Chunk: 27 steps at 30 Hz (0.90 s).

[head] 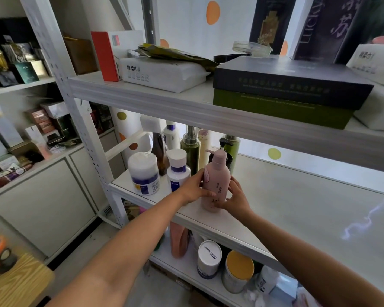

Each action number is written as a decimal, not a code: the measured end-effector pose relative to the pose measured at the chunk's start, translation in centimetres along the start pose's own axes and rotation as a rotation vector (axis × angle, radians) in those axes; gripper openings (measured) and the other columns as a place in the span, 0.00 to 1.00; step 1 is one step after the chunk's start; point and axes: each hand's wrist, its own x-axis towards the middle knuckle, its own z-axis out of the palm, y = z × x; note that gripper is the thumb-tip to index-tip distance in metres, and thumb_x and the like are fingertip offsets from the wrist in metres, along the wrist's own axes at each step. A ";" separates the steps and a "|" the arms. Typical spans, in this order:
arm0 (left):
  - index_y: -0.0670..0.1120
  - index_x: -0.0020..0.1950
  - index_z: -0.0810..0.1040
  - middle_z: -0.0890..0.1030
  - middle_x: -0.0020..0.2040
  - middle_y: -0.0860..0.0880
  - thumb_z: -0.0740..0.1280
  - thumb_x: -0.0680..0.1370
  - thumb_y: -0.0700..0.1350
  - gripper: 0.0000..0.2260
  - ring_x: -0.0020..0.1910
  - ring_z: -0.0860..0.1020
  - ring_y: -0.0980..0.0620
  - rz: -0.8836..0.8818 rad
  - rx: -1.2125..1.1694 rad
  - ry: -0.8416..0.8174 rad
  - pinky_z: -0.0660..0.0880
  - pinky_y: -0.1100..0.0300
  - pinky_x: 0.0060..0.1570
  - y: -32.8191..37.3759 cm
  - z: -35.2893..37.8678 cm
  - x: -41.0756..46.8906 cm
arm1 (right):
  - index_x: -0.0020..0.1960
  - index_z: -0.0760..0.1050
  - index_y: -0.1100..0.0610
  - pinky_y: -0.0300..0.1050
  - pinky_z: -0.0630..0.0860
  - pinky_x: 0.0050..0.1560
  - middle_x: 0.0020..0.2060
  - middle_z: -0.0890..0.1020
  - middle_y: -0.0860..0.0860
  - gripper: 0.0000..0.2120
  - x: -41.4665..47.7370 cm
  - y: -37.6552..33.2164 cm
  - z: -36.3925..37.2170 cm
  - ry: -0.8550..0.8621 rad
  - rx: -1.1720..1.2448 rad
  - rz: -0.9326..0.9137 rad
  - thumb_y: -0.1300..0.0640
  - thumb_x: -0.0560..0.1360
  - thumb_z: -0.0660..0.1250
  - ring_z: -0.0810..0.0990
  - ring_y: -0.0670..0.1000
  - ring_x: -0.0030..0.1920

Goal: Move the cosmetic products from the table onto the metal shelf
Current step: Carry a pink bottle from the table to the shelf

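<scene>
the pink bottle stands up straight on the shelf, near the front edge, with its pump spout pointing left. the left hand wraps round the bottle's left side, thumb across the front. the right hand cups its lower right side with fingers curled on it. the bottle looks like smooth hard plastic, tall and round, with a thin neck and a wide body. i think it is a bit heavy if it is full, and its smooth skin could slip. so the wide middle is the best place to hold, not the pump, which could press down. it is tall, so it may tip if bumped. just left of the bottle is a white bottle with a blue band, and left of that a fat white jar. behind the bottle stand green bottles with pumps. right of the bottle the shelf is flat, pale and shiny. up above it lie flat boxes. below it are round jars. far down to its left is a wood table.
</scene>
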 end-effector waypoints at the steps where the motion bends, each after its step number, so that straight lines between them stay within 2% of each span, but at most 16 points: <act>1: 0.49 0.75 0.59 0.72 0.69 0.46 0.73 0.72 0.37 0.36 0.68 0.70 0.46 -0.001 0.001 0.002 0.72 0.55 0.62 0.0 0.0 0.1 | 0.70 0.64 0.49 0.58 0.74 0.62 0.73 0.60 0.44 0.48 0.1 0.0 -0.1 -0.002 0.001 0.002 0.49 0.54 0.80 0.65 0.53 0.70; 4: 0.49 0.75 0.60 0.72 0.69 0.46 0.73 0.73 0.37 0.35 0.68 0.71 0.47 -0.002 0.016 0.011 0.72 0.59 0.58 0.1 0.0 0.6 | 0.71 0.64 0.50 0.58 0.74 0.62 0.72 0.60 0.45 0.49 0.6 0.1 -0.2 0.004 0.017 -0.001 0.46 0.53 0.79 0.65 0.53 0.70; 9: 0.50 0.75 0.60 0.72 0.69 0.47 0.73 0.73 0.39 0.35 0.68 0.71 0.46 -0.011 0.021 0.027 0.72 0.52 0.64 0.3 0.3 1.3 | 0.71 0.64 0.50 0.59 0.74 0.61 0.72 0.61 0.46 0.47 1.3 0.1 -0.7 -0.001 0.038 -0.004 0.50 0.55 0.80 0.66 0.54 0.70; 12: 0.50 0.74 0.61 0.72 0.68 0.47 0.73 0.73 0.39 0.33 0.68 0.71 0.47 -0.015 0.023 0.029 0.72 0.51 0.63 0.4 0.3 1.7 | 0.71 0.64 0.49 0.59 0.74 0.62 0.72 0.61 0.46 0.48 1.7 0.3 -0.9 -0.001 0.043 -0.003 0.48 0.54 0.80 0.65 0.54 0.70; 19: 0.50 0.72 0.62 0.73 0.68 0.48 0.73 0.73 0.39 0.32 0.68 0.71 0.45 -0.026 0.018 0.032 0.71 0.44 0.65 0.6 0.4 1.9 | 0.72 0.62 0.53 0.58 0.75 0.61 0.72 0.61 0.48 0.46 1.8 -0.2 -1.1 0.008 0.059 0.001 0.60 0.60 0.80 0.67 0.54 0.68; 27: 0.47 0.73 0.62 0.73 0.68 0.47 0.72 0.73 0.38 0.31 0.67 0.72 0.45 -0.031 0.062 0.017 0.72 0.50 0.64 1.0 0.4 1.4 | 0.69 0.66 0.52 0.57 0.72 0.65 0.72 0.63 0.49 0.40 0.3 -1.4 -0.9 0.048 0.059 0.034 0.60 0.62 0.79 0.67 0.54 0.68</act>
